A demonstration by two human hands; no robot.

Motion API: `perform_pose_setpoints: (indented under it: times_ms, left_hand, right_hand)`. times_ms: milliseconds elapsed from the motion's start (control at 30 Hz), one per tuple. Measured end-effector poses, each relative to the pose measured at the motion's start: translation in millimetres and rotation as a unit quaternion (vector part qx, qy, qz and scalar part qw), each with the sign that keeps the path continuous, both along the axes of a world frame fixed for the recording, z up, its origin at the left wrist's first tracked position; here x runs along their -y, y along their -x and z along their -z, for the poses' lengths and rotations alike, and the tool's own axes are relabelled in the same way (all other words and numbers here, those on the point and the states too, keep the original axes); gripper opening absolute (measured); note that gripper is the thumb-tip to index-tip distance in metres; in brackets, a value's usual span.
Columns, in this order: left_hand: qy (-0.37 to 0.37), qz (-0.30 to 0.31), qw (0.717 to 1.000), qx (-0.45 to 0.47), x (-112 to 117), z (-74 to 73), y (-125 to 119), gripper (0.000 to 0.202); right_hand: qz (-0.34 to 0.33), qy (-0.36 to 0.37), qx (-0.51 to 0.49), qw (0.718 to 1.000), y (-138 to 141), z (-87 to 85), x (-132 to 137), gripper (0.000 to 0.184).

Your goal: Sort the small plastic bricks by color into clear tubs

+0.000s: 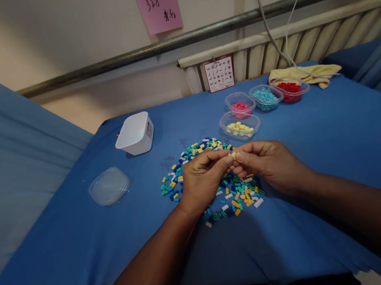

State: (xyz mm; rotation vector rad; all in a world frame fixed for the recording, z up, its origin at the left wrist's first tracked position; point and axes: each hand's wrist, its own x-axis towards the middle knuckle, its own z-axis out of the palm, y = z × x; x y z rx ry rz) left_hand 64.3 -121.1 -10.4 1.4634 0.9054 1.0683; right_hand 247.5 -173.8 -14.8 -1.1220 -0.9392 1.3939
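Between the fingertips of both hands is a small pale yellow building brick [232,155]; whether it is one brick or two joined I cannot tell. My left hand [205,175] pinches it from the left, my right hand [266,162] from the right. Under and around the hands spreads a loose pile of small building bricks [245,194] in blue, green, yellow and white, partly hidden by the hands. Just beyond them stands a clear tub [240,125] with pale yellow bricks inside.
Behind it are clear tubs with pink bricks [241,108], turquoise bricks [265,97] and red bricks [289,89]. A white bin [135,134] and stacked clear lids [110,186] lie left. A yellow cloth [310,74] and a picture card [220,74] are at the back.
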Motion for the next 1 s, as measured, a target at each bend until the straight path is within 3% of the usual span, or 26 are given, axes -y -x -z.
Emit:
perform_pose_setpoints:
  times_ms: [200,300,400,500,600,667,833,1000]
  left_hand:
    - [0.050,0.036,0.998,-0.014,-4,-6.4,1,0.019]
    - [-0.029,0.053,0.993,-0.106,-5,-8.6,9,0.010]
    - [-0.150,0.094,0.968,-0.179,-11,-11.0,20,0.016]
    - [-0.199,0.012,0.959,-0.202,-30,-13.4,37,0.020]
    - [-0.208,-0.111,0.936,-0.263,-57,-14.2,63,0.023]
    - [-0.210,-0.131,0.908,-0.337,-71,-13.9,79,0.026]
    - [-0.174,-0.084,0.841,-0.506,-79,-12.2,94,0.030]
    - [-0.161,-0.038,0.801,-0.575,-74,-13.4,85,0.026]
  right_hand:
    - [0.019,-0.006,-0.019,1.000,-5,0.8,-2,0.040]
    - [0.083,-0.066,0.103,0.989,-19,-4.7,-6,0.036]
    - [0.165,-0.135,0.242,0.946,-41,-8.0,-18,0.028]
    - [0.203,-0.171,0.330,0.906,-63,-4.3,-35,0.026]
    - [0.214,-0.177,0.369,0.887,-75,4.0,-45,0.027]
    - [0.220,-0.183,0.378,0.880,-77,9.7,-44,0.028]
    - [0.180,-0.218,0.429,0.858,-71,22.1,-27,0.022]
    - [0.117,-0.288,0.476,0.823,-61,29.2,-19,0.016]
